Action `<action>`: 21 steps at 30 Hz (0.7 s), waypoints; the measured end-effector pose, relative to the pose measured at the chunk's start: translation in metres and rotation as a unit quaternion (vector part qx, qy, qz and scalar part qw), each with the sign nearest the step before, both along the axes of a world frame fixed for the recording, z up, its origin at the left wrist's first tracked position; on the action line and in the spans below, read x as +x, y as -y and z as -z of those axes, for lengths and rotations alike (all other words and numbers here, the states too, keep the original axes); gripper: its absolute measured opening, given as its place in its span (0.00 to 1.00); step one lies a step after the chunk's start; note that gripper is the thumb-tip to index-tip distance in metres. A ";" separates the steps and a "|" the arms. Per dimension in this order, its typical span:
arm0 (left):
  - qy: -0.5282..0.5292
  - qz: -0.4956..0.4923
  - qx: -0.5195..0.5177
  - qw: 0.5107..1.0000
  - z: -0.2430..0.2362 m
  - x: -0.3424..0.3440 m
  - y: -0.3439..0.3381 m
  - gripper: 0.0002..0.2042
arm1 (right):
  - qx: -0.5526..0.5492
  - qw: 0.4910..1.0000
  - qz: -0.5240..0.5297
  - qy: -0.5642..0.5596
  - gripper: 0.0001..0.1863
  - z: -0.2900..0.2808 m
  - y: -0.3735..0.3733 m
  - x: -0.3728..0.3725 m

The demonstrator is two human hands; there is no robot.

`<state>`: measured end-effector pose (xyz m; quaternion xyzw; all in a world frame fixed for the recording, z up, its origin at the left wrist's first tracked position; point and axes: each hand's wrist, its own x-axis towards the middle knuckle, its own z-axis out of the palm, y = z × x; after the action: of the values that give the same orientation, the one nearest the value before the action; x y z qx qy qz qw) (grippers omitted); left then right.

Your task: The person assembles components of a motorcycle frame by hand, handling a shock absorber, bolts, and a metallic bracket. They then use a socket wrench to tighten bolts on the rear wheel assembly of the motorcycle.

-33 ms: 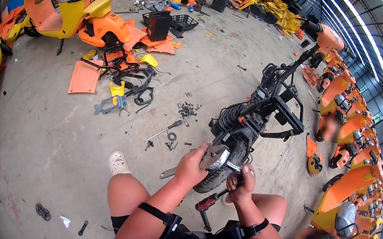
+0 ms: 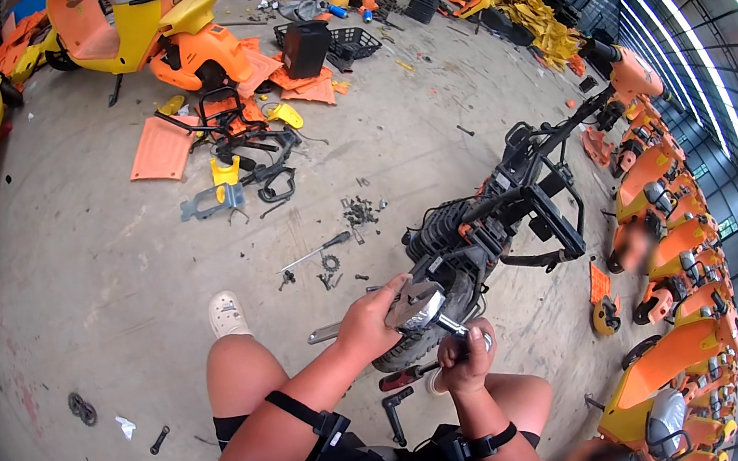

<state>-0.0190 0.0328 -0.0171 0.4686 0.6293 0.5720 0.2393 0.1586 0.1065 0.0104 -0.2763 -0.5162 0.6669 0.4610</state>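
My left hand [image 2: 370,324] is closed around a large silver adjustable wrench [image 2: 420,309]; the slotted end of its handle shows beyond my wrist. Against the wrench head sits a chrome socket extension [image 2: 450,325]. My right hand [image 2: 466,358] grips the ratchet wrench at the extension's near end, and its red-and-black handle [image 2: 401,378] sticks out to the left below my fingers. What lies under my right fingers is hidden. Just beyond both hands is the knobbly wheel [image 2: 404,352] of a stripped black scooter frame [image 2: 496,229], which stands tilted.
A black crank arm [image 2: 397,413] lies near my legs. Ahead on the floor are a screwdriver [image 2: 319,251], a sprocket [image 2: 331,263] and a pile of bolts [image 2: 361,210]. Farther off lie orange panels [image 2: 163,150] and a black crate [image 2: 354,43]. Scooters [image 2: 673,355] line the right.
The ratchet's red handle has swung slightly up and away from the crank arm, which now shows more fully. My left hand and the adjustable wrench have barely moved.
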 end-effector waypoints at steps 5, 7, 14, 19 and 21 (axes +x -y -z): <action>0.168 0.022 0.071 0.983 0.003 0.017 -0.007 0.26 | 0.385 0.899 0.122 0.167 0.25 -0.004 0.000 0.013; 0.238 0.032 0.037 0.970 0.004 0.021 -0.009 0.26 | 0.371 0.904 0.117 0.175 0.26 -0.006 0.004 0.015; -0.100 -0.086 0.241 0.961 -0.011 -0.001 0.004 0.30 | 0.039 0.990 -0.133 -0.038 0.20 -0.021 0.006 0.006; -0.201 -0.086 0.325 0.920 -0.020 -0.020 0.005 0.27 | -0.038 0.976 -0.197 -0.081 0.19 -0.020 0.021 0.004; -0.210 -0.092 0.344 0.910 -0.019 -0.021 0.005 0.26 | -0.053 0.974 -0.203 -0.090 0.19 -0.022 0.022 0.004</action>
<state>-0.0395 0.0277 0.0016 0.5713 0.4693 0.6610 -0.1281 0.1627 0.0843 0.0321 -0.1286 -0.4818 0.7952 0.3450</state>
